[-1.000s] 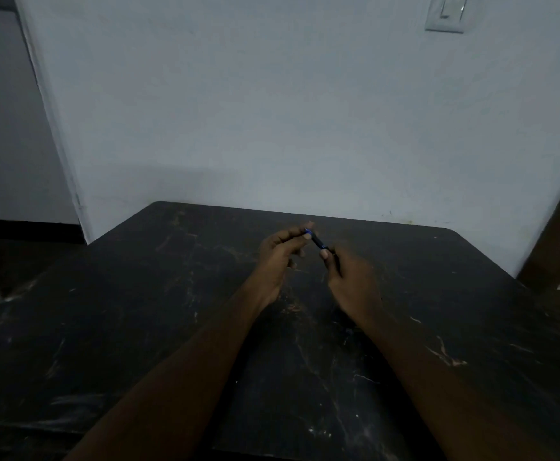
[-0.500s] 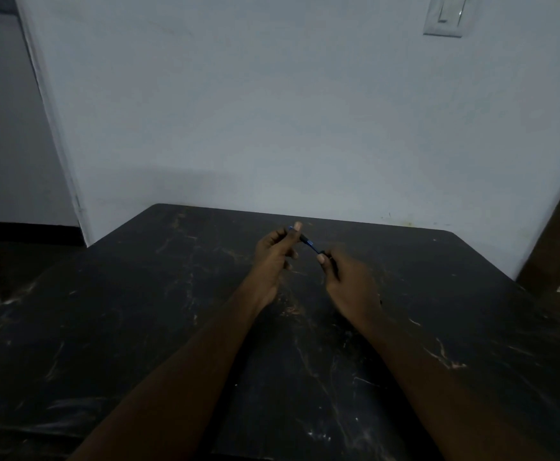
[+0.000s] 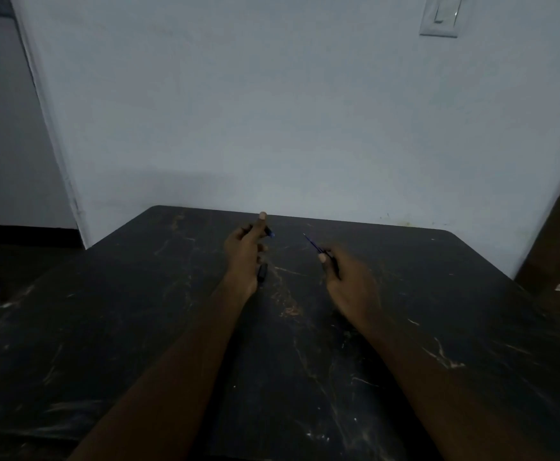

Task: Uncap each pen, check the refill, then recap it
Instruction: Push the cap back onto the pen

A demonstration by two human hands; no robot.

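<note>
With the left hand (image 3: 243,252) gripping the pen (image 3: 268,232) and the right hand (image 3: 348,277) pinching the refill (image 3: 312,243), hands apart, guide the thin tip straight back.

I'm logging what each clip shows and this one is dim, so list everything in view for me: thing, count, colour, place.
pen barrel: one, dark with a blue end, held in the left hand above the table
refill: one, thin and blue, held in the right hand, apart from the barrel
dark piece: one, black, under the left hand; possibly the cap, too dim to tell
table: one, black with pale scratches, against the wall
wall: one, pale grey-blue, behind the table
light switch: one, pale, on the wall at top right
left hand: one, fingers closed on the barrel
right hand: one, fingers pinching the refill
</note>
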